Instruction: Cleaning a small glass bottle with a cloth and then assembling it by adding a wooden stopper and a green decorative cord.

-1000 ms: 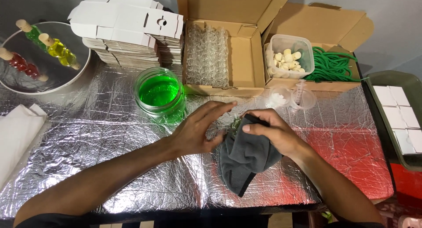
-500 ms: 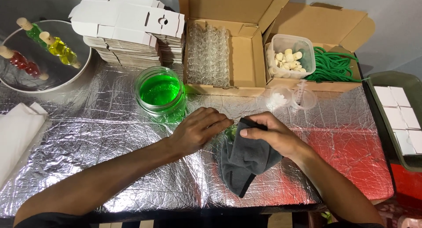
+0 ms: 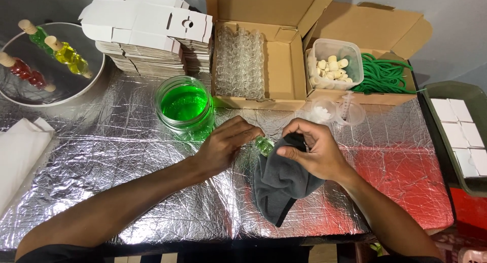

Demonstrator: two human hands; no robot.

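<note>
A small glass bottle of green liquid (image 3: 264, 145) is pinched by the fingertips of my left hand (image 3: 223, 146) just above the foil-covered table (image 3: 116, 192). My right hand (image 3: 309, 152) grips a dark grey cloth (image 3: 279, 184) and presses it against the bottle's right side. The cloth hangs down onto the foil below my hand. A glass jar of green liquid (image 3: 184, 107) stands just left of and behind my left hand.
An open cardboard box (image 3: 276, 65) holds rows of empty clear bottles (image 3: 238, 62). Beside it sit a tub of corks (image 3: 334, 65), green cord (image 3: 383, 78), two small plastic cups (image 3: 337, 112), flat white cartons (image 3: 147, 34), a round tray with coloured bottles (image 3: 48, 60), and a bin of white boxes (image 3: 461, 131).
My hands have drawn slightly apart, and the green bottle now shows between them. The cloth has slid to the bottle's right side.
</note>
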